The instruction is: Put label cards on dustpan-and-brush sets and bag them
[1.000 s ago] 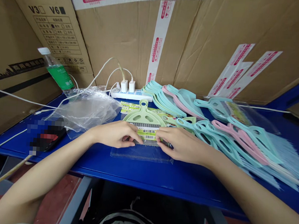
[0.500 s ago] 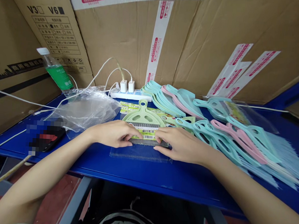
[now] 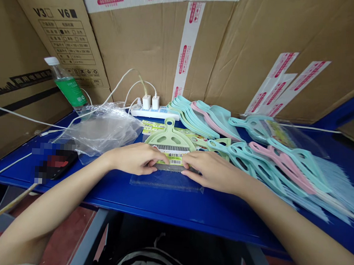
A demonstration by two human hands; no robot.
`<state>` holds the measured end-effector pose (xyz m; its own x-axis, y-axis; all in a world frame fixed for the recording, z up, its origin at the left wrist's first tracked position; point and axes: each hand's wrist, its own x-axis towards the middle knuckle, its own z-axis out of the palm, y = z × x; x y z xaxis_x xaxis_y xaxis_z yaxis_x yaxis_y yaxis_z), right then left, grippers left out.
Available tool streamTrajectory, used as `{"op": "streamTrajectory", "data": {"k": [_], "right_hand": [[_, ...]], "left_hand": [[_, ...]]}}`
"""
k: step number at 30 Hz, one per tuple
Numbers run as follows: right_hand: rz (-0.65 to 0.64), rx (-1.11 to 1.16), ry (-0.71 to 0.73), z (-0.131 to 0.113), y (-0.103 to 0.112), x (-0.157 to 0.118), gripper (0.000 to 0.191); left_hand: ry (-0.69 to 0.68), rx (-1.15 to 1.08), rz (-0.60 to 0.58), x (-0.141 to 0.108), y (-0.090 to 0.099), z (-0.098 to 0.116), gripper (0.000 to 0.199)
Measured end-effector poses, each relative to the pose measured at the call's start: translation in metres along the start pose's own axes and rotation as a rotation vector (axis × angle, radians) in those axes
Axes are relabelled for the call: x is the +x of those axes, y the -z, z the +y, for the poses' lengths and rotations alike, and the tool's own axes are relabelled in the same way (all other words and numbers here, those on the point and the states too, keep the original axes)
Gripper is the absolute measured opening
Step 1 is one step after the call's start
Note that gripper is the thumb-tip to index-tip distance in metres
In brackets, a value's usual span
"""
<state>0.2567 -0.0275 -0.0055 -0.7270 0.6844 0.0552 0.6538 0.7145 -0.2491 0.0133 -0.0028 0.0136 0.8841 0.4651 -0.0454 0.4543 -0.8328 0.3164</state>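
At two o'clock from the half-curled left hand and ten from the half-curled right hand, the green dustpan lies in a clear bag both touch, grip unclear.

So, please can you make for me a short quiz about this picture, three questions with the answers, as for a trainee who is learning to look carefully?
1. Just beyond the left hand and the right hand is a dustpan. Which colour is it?
a) pink
b) pale green
c) white

2. True or false: the bottle with the green label is to the right of both hands.

3. Fill in the missing word: the crumpled clear plastic bags lie nearer to the ____ hand.

Key: 1 b; 2 false; 3 left.
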Motion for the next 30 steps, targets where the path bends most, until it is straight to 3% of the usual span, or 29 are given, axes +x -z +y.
{"op": "streamTrajectory", "data": {"k": [30], "right_hand": [[0.029,0.017,-0.026,-0.0005,-0.0015,-0.0002,0.020]], "left_hand": [[-0.024,-0.013,0.025,-0.0004,-0.0038,-0.0033,0.029]]}}
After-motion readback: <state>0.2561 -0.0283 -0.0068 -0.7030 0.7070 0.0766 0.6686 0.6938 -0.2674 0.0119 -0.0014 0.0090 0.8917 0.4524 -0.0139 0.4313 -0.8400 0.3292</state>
